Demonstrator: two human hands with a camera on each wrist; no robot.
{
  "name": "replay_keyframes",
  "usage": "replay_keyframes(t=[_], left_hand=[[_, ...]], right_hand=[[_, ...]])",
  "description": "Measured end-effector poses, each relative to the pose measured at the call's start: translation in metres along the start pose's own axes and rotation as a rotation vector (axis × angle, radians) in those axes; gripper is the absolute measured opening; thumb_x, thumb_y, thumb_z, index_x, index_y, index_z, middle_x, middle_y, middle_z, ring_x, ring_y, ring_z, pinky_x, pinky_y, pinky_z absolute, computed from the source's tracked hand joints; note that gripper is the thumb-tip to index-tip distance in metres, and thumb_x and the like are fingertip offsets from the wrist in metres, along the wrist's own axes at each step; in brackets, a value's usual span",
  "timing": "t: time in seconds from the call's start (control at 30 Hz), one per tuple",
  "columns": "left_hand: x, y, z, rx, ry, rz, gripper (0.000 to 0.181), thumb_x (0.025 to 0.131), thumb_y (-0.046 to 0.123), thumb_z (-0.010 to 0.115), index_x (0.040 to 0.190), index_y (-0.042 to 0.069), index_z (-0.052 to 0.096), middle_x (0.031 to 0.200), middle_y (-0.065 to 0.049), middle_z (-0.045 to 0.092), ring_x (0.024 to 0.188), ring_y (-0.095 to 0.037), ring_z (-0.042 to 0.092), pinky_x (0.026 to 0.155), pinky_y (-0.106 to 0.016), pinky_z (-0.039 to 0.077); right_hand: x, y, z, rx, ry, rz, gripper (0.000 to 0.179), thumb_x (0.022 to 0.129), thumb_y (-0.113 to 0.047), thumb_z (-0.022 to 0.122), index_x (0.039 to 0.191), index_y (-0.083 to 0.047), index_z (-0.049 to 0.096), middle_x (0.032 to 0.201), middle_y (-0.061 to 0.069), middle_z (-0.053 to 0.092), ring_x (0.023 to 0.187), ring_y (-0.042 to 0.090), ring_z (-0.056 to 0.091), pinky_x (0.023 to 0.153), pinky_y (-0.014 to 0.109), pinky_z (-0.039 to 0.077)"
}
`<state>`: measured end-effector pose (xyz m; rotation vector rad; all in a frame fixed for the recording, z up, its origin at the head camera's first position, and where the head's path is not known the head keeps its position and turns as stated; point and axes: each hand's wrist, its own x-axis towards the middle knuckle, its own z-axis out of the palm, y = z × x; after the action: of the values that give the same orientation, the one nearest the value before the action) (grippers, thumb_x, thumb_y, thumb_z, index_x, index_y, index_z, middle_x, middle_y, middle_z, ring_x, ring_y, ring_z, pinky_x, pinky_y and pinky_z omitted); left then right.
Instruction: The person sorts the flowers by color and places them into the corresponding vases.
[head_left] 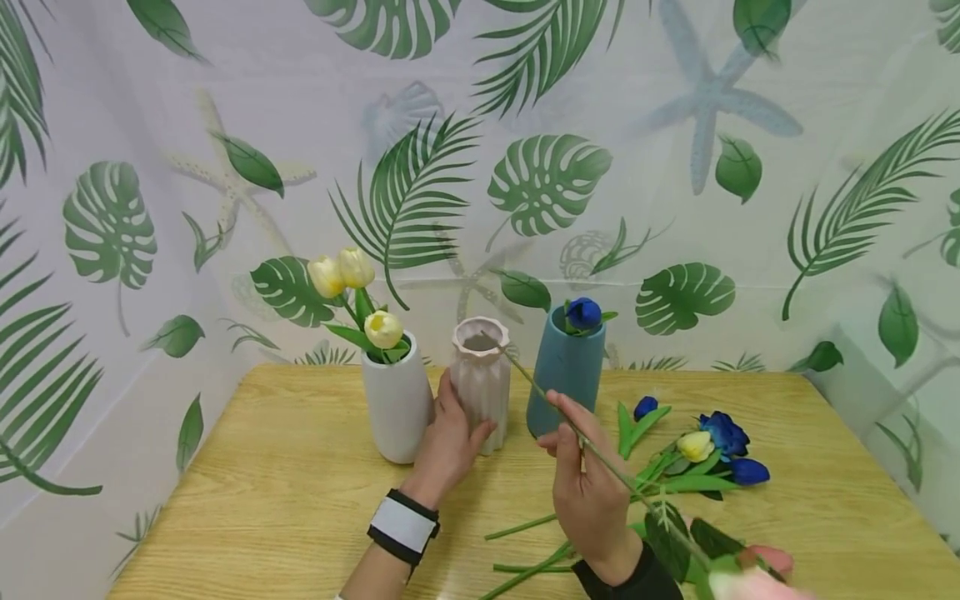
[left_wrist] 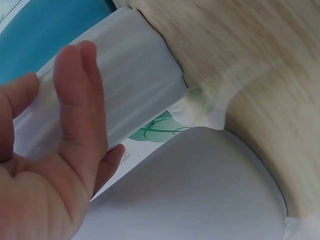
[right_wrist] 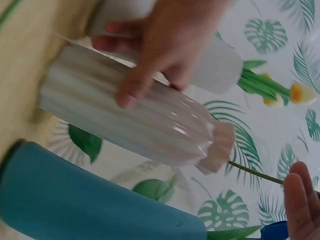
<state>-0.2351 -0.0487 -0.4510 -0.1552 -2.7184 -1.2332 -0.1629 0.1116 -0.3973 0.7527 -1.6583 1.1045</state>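
Observation:
My left hand [head_left: 442, 454] grips the pale pink ribbed vase [head_left: 483, 396] from its left side, thumb in front; the left wrist view shows the fingers [left_wrist: 80, 100] against its wall. In my right hand [head_left: 594, 500] is a long thin flower stem [head_left: 615, 468], pinched partway along. The stem's upper end is at the scalloped mouth of the pink vase, and its tip looks to be just inside the rim. Its other end runs toward the camera to a blurred pale pink bloom [head_left: 753, 585] with dark green leaves [head_left: 666, 537].
To the left stands a white vase [head_left: 393, 408] with yellow tulips [head_left: 356, 268]. On the right is a blue vase [head_left: 566, 371] with a blue flower [head_left: 583, 314]. Several loose stems with a blue rose [head_left: 723, 435], a yellow tulip [head_left: 695, 447] and blue tulips [head_left: 748, 472] lie on the wooden table [head_left: 247, 500].

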Motion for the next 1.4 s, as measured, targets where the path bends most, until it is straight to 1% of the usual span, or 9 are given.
replay_keyframes(t=[0.27, 0.5, 0.6, 0.77, 0.83, 0.93, 1.1, 1.27, 1.4], left_hand=[[-0.001, -0.004, 0.002, 0.036, 0.03, 0.039, 0.091, 0.093, 0.026, 0.072, 0.152, -0.003, 0.008, 0.139, -0.036, 0.04, 0.113, -0.049, 0.059, 0.09, -0.053, 0.052], [0.002, -0.001, 0.0, 0.057, -0.007, -0.024, 0.092, 0.094, 0.03, 0.071, 0.153, 0.0, 0.007, 0.145, -0.035, 0.036, 0.118, -0.046, 0.058, 0.094, -0.052, 0.051], [0.002, 0.0, -0.001, 0.089, -0.014, -0.022, 0.092, 0.094, 0.031, 0.07, 0.153, -0.001, 0.007, 0.144, -0.035, 0.037, 0.117, -0.046, 0.059, 0.093, -0.051, 0.052], [0.003, 0.0, -0.003, 0.079, -0.028, -0.031, 0.091, 0.095, 0.031, 0.068, 0.154, 0.001, 0.006, 0.147, -0.034, 0.035, 0.121, -0.045, 0.056, 0.096, -0.051, 0.05], [0.004, -0.001, -0.003, 0.06, -0.034, -0.036, 0.091, 0.095, 0.031, 0.069, 0.154, 0.0, 0.006, 0.149, -0.034, 0.033, 0.124, -0.045, 0.053, 0.098, -0.052, 0.048], [0.004, -0.002, -0.002, 0.047, -0.036, -0.032, 0.092, 0.094, 0.029, 0.07, 0.154, -0.002, 0.007, 0.151, -0.035, 0.03, 0.13, -0.045, 0.048, 0.101, -0.051, 0.046], [0.004, -0.003, -0.001, 0.067, -0.008, -0.006, 0.091, 0.094, 0.028, 0.07, 0.154, -0.003, 0.008, 0.152, -0.034, 0.028, 0.134, -0.044, 0.044, 0.102, -0.051, 0.046], [0.001, -0.003, 0.0, 0.11, 0.009, 0.052, 0.087, 0.096, 0.024, 0.068, 0.152, -0.007, 0.009, 0.147, -0.038, 0.032, 0.13, -0.047, 0.047, 0.098, -0.052, 0.049], [-0.001, -0.005, 0.002, 0.129, 0.037, 0.096, 0.086, 0.095, 0.021, 0.069, 0.15, -0.01, 0.011, 0.143, -0.04, 0.035, 0.126, -0.048, 0.051, 0.095, -0.052, 0.051]], right_hand=[[0.042, 0.002, 0.009, -0.204, -0.128, 0.029, 0.036, 0.109, -0.014, 0.038, 0.128, 0.011, 0.056, 0.111, 0.019, 0.065, 0.067, 0.019, 0.059, 0.064, 0.02, 0.046], [0.067, 0.014, 0.03, -0.327, -0.171, 0.02, 0.028, 0.105, -0.01, 0.048, 0.12, 0.008, 0.063, 0.117, 0.02, 0.067, 0.064, 0.02, 0.06, 0.05, 0.03, 0.045], [0.074, 0.019, 0.043, -0.358, -0.207, 0.073, 0.024, 0.1, -0.005, 0.056, 0.12, 0.006, 0.064, 0.11, 0.019, 0.069, 0.065, 0.025, 0.063, 0.05, 0.036, 0.048], [0.08, 0.025, 0.058, -0.467, -0.51, 0.316, 0.029, 0.101, -0.011, 0.055, 0.125, 0.003, 0.061, 0.119, 0.017, 0.064, 0.056, 0.027, 0.057, 0.049, 0.039, 0.048], [0.079, 0.026, 0.059, -0.489, -0.642, 0.423, 0.037, 0.104, -0.013, 0.05, 0.136, 0.004, 0.053, 0.136, 0.019, 0.054, 0.052, 0.026, 0.052, 0.048, 0.038, 0.043], [0.071, 0.027, 0.056, -0.474, -0.719, 0.512, 0.05, 0.105, -0.014, 0.047, 0.15, 0.005, 0.035, 0.153, 0.023, 0.037, 0.048, 0.023, 0.044, 0.046, 0.034, 0.034], [0.043, 0.031, 0.052, -0.369, -0.667, 0.495, 0.06, 0.106, -0.015, 0.043, 0.158, -0.003, 0.015, 0.156, 0.024, 0.032, 0.04, 0.013, 0.031, 0.042, 0.028, 0.023], [0.013, 0.034, 0.049, -0.323, -0.644, 0.495, 0.073, 0.104, -0.012, 0.046, 0.16, -0.012, 0.0, 0.157, 0.025, 0.03, 0.038, 0.008, 0.032, 0.039, 0.024, 0.024], [-0.006, 0.033, 0.045, -0.288, -0.681, 0.532, 0.079, 0.1, -0.009, 0.051, 0.16, -0.011, 0.001, 0.158, 0.026, 0.025, 0.042, 0.007, 0.034, 0.041, 0.024, 0.028]])
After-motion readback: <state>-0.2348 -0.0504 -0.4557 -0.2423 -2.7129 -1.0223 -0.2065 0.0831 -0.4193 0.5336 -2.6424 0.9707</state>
